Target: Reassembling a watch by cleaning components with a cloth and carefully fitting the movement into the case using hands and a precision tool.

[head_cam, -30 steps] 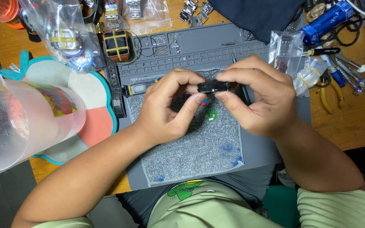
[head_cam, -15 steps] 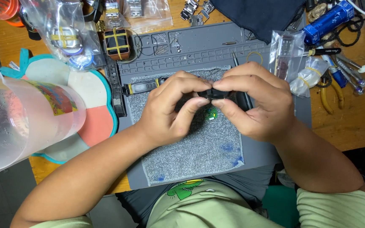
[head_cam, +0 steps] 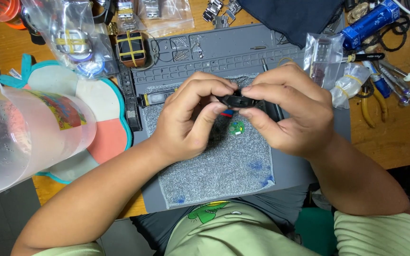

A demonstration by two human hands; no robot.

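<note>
Above the nubby grey cloth mat (head_cam: 219, 166), our left hand (head_cam: 188, 118) and right hand (head_cam: 288, 114) both pinch a small glossy black plastic part (head_cam: 235, 99), fingers curled tight.

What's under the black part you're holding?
Below the black part, a small green disc lies on the grey cloth. Both hands hide the rest.

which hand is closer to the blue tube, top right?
Right. The right hand sits below-left of the blue tube, nearer that side of the mat; the left hand is further left, beyond the small black part both hands pinch.
</note>
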